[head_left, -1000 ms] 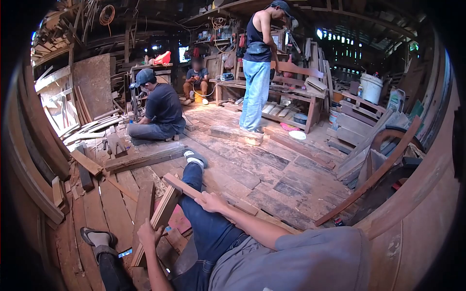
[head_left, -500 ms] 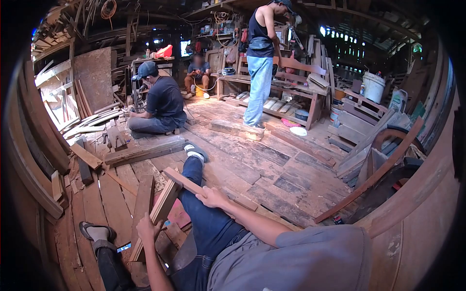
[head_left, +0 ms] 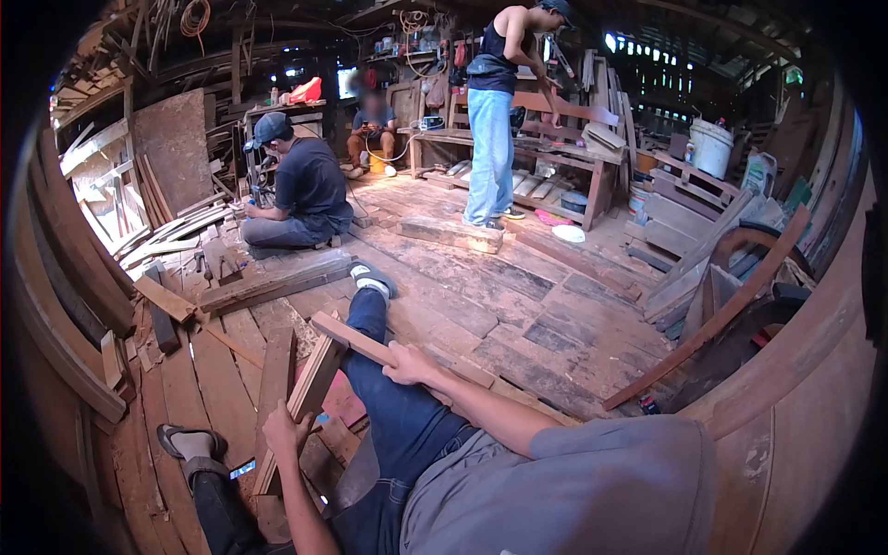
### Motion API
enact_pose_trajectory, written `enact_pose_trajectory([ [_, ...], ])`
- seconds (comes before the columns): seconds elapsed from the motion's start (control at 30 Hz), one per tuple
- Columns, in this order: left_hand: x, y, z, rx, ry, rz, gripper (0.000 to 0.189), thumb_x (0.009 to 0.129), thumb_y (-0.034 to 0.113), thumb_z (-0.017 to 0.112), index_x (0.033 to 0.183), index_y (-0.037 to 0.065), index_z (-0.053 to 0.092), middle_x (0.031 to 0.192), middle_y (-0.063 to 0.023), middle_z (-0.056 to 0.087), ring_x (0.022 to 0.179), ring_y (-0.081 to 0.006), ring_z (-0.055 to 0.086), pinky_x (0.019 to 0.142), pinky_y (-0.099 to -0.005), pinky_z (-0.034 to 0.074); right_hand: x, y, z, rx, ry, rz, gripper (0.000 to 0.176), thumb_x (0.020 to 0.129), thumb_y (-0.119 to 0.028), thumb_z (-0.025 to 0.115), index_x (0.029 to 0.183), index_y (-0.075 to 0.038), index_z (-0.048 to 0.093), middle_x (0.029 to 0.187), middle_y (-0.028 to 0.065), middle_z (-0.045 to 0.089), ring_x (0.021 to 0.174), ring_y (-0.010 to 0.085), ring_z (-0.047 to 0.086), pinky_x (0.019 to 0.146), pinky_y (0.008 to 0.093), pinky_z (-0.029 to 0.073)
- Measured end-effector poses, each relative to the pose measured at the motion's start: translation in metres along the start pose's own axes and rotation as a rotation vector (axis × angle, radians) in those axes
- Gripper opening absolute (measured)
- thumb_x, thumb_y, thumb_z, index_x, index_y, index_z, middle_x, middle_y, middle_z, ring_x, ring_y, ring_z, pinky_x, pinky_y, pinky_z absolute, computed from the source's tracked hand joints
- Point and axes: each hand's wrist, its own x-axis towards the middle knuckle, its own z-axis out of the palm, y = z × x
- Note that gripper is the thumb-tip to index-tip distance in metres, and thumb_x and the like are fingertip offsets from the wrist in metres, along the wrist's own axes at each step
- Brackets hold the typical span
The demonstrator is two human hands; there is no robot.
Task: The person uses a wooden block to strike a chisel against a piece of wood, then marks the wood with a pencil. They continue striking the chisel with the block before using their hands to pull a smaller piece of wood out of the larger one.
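My left hand is closed round the edge of a long wooden plank, which slants up and away between my legs. A flat wooden slat is gripped near its close end by my right hand. The slat's far end lies over the top of the plank, and the two overlap at an angle. Beneath them is my right leg in blue jeans, stretched out across the floor. A pink piece shows on the floor behind the plank.
One person sits on the floor ahead, another stands at a wooden bench, and a third sits farther back. Thick timbers lie beyond my foot. A curved board leans at the right. Wood scraps fill the left.
My right hand has shifted slightly right along with the view; both hands keep their hold on the wood. The standing person's arms are now raised forward over the bench.
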Motion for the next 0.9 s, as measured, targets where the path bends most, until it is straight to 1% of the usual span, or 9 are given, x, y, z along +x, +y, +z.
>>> enact_pose_trajectory([
  [0.07,0.0005,-0.0012,0.0021,0.001,0.020,0.013,0.055,0.074,0.046,0.082,0.101,0.004,0.057,0.089,-0.0214,0.070,0.087,-0.0424,0.069,0.077,-0.0528,0.054,0.0007,0.0002,-0.0012,0.011,0.004,0.004,0.053,0.085,-0.035,0.068,0.119,0.003,0.053,0.109,0.0302,0.068,0.105,0.0455,0.066,0.089,0.0529,0.053],
  [0.17,0.0013,-0.0037,0.0058,0.022,0.043,0.030,0.055,0.074,0.046,0.082,0.100,0.004,0.057,0.088,-0.0214,0.070,0.085,-0.0425,0.069,0.075,-0.0524,0.055,-0.0003,0.0028,0.0000,0.023,0.029,-0.021,0.051,0.085,-0.038,0.068,0.115,0.000,0.052,0.105,0.0306,0.067,0.102,0.0461,0.066,0.087,0.0529,0.051],
  [0.37,-0.0002,-0.0012,0.0034,0.046,0.059,0.041,0.056,0.074,0.047,0.082,0.101,0.004,0.057,0.086,-0.0215,0.070,0.084,-0.0426,0.069,0.074,-0.0520,0.055,-0.0058,0.0007,-0.0016,0.044,0.028,-0.025,0.049,0.086,-0.036,0.067,0.116,0.000,0.052,0.103,0.0300,0.068,0.101,0.0459,0.066,0.086,0.0538,0.052],
  [0.47,0.0018,-0.0041,0.0068,0.048,0.054,0.025,0.061,0.074,0.052,0.081,0.103,0.003,0.059,0.087,-0.0222,0.070,0.085,-0.0427,0.069,0.075,-0.0524,0.056,-0.0035,0.0037,0.0023,0.069,0.031,-0.030,0.048,0.086,-0.036,0.067,0.115,0.000,0.052,0.100,0.0297,0.068,0.099,0.0457,0.067,0.085,0.0540,0.052],
  [0.57,0.0034,-0.0048,0.0065,0.070,0.020,0.031,0.059,0.075,0.049,0.081,0.104,0.004,0.057,0.087,-0.0215,0.070,0.084,-0.0421,0.069,0.074,-0.0518,0.056,-0.0046,0.0007,-0.0012,0.052,-0.004,-0.030,0.049,0.086,-0.034,0.066,0.116,0.002,0.051,0.106,0.0302,0.068,0.104,0.0458,0.066,0.087,0.0537,0.053],
  [0.67,0.0044,-0.0050,0.0074,0.058,0.004,0.015,0.059,0.075,0.050,0.081,0.104,0.004,0.057,0.087,-0.0215,0.070,0.084,-0.0421,0.069,0.074,-0.0515,0.056,-0.0026,0.0061,0.0072,0.052,0.053,-0.056,0.047,0.086,-0.035,0.066,0.114,0.000,0.051,0.095,0.0298,0.068,0.095,0.0456,0.067,0.082,0.0532,0.052],
  [0.77,0.0046,-0.0066,0.0091,0.054,0.013,0.021,0.059,0.075,0.050,0.081,0.103,0.005,0.056,0.087,-0.0217,0.070,0.084,-0.0424,0.069,0.074,-0.0513,0.056,-0.0067,-0.0011,0.0002,0.059,-0.016,-0.021,0.049,0.087,-0.033,0.065,0.117,0.002,0.051,0.106,0.0310,0.067,0.104,0.0468,0.066,0.087,0.0538,0.052],
  [0.9,0.0043,-0.0037,0.0069,0.016,0.027,0.002,0.058,0.073,0.049,0.083,0.100,0.004,0.057,0.084,-0.0218,0.069,0.084,-0.0435,0.069,0.075,-0.0522,0.055,-0.0075,-0.0006,-0.0002,0.074,0.001,-0.033,0.048,0.087,-0.033,0.065,0.117,0.002,0.051,0.105,0.0306,0.068,0.102,0.0472,0.066,0.087,0.0536,0.052],
])
